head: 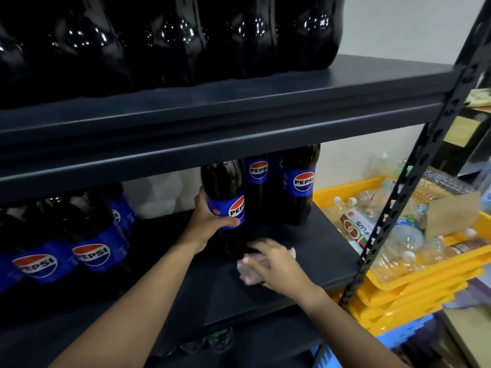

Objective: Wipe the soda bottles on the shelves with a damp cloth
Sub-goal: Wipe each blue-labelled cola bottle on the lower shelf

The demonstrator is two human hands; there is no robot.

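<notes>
Dark shelf (313, 251): bottle (224, 197) in left hand (210, 221).

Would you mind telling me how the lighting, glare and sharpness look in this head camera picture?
Head view: the bottles on the top shelf are nearly black, with small white glare spots; the right hand and the pale cloth it holds are motion-blurred; the left hand gripping the Pepsi bottle is sharper; the yellow trays are brightly lit; the wide lens bends the shelf post.
</notes>
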